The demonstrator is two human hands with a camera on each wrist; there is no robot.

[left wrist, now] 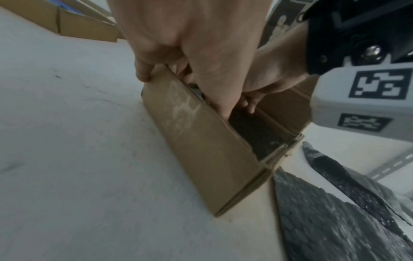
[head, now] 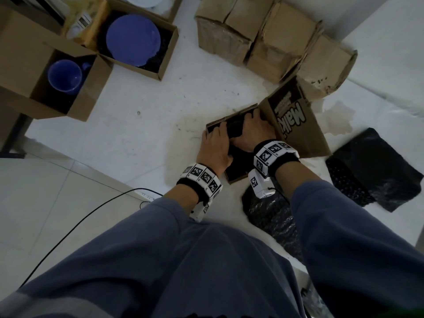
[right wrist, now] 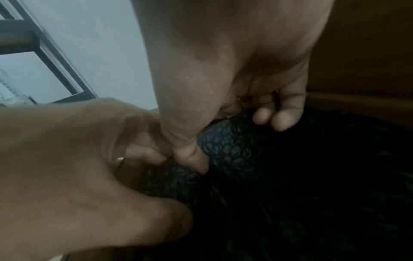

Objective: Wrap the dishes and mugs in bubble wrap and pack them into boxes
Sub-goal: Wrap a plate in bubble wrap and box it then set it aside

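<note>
Progress appears partial: three closed boxes [head: 270,40] stand at the far side of the floor, while a plate [head: 133,40] and a mug [head: 65,76] sit bare in open boxes at far left, and spare bubble wrap [head: 376,168] lies at right. In the open box [left wrist: 201,141] at centre, both hands press a black wrapped bundle [right wrist: 225,141] down: left hand [head: 214,149] curled over the near wall, right hand [head: 254,131] gripping the bundle. The raised flap [head: 296,120] reads "Malk", the rest hidden.

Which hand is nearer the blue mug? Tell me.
Left. The left hand is at the near box's mug-side wall; the right hand lies beyond it, farther from the blue mug.
</note>
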